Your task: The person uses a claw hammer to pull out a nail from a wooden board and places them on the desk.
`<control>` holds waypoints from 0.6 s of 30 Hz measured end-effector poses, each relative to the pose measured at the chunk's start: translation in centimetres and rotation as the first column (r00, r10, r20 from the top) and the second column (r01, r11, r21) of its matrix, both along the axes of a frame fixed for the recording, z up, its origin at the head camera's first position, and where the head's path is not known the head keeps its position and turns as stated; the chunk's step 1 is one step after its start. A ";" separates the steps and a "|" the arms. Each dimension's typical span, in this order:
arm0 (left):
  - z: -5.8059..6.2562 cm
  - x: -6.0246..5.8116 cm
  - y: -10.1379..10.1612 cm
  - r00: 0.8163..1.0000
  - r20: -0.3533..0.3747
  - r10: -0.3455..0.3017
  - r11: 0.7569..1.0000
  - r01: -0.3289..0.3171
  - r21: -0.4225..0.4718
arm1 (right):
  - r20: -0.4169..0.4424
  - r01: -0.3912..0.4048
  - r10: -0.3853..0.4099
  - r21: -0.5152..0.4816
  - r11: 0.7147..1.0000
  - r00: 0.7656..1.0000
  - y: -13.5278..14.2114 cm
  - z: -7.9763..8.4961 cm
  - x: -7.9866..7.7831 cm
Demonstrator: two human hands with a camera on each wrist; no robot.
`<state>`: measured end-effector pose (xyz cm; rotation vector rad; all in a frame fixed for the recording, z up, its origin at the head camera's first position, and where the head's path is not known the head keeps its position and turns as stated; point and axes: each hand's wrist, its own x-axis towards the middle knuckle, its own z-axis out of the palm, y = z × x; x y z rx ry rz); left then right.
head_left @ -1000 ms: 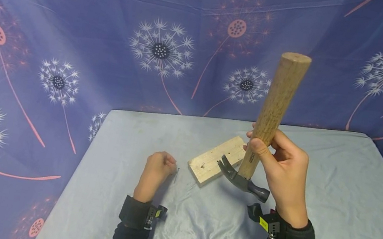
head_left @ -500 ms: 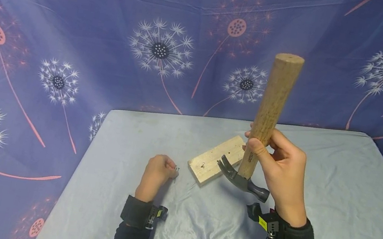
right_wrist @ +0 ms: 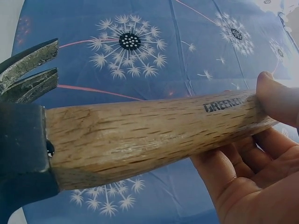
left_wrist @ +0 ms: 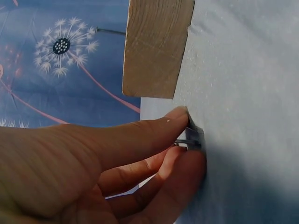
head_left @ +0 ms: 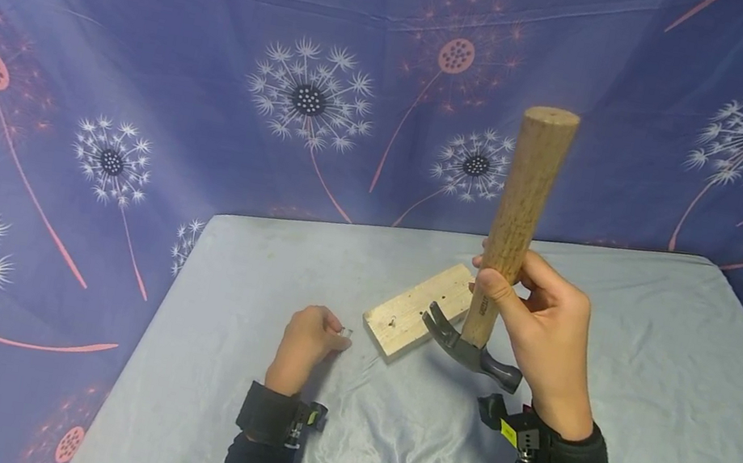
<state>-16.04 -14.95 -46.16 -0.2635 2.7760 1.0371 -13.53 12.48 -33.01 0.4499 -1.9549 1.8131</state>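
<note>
In the head view my right hand [head_left: 550, 327] grips a claw hammer [head_left: 527, 200] by its wooden handle, close to the metal head. The handle points up and the dark head [head_left: 469, 353] hangs low beside a wooden block [head_left: 413, 312]. Thumb and fingers wrap the handle in the right wrist view, near printed lettering [right_wrist: 224, 105]. Left of the block, my left hand [head_left: 310, 346] is low at the cloth, thumb and fingers curled about thin metal nails [head_left: 345, 333]. A nail [left_wrist: 187, 141] shows between those fingertips in the left wrist view; its ends are partly hidden.
The block lies at a slant on the cloth-covered table [head_left: 247, 268]. A nail [head_left: 393, 320] sticks up from its near left end, and small dark spots mark its top. A blue dandelion-print curtain [head_left: 223, 59] hangs behind and to the left.
My left hand has moved slightly right and nearer, and its thumb and fingers have come around the nails, which stood uncovered before. The hammer handle has tipped slightly left; its head has barely moved.
</note>
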 end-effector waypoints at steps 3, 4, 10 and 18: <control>0.0 0.2 0.5 1.000 -0.022 -0.009 0.998 0.007 -0.069 | -0.005 -0.016 0.016 -0.017 1.000 1.000 -0.1 0.0 -0.1; 0.1 0.3 0.8 1.000 -0.025 -0.015 0.995 0.012 -0.100 | -0.007 -0.024 0.024 -0.027 0.999 1.000 -0.2 0.0 -0.1; 0.6 0.9 1.8 0.998 -0.024 -0.065 0.971 0.058 -0.234 | -0.026 -0.030 0.029 -0.027 0.999 0.999 -0.5 0.2 0.0; 0.8 0.8 0.8 0.994 -0.095 -0.063 0.974 0.040 -0.225 | -0.036 -0.026 0.026 -0.019 0.999 0.999 -0.4 0.4 0.2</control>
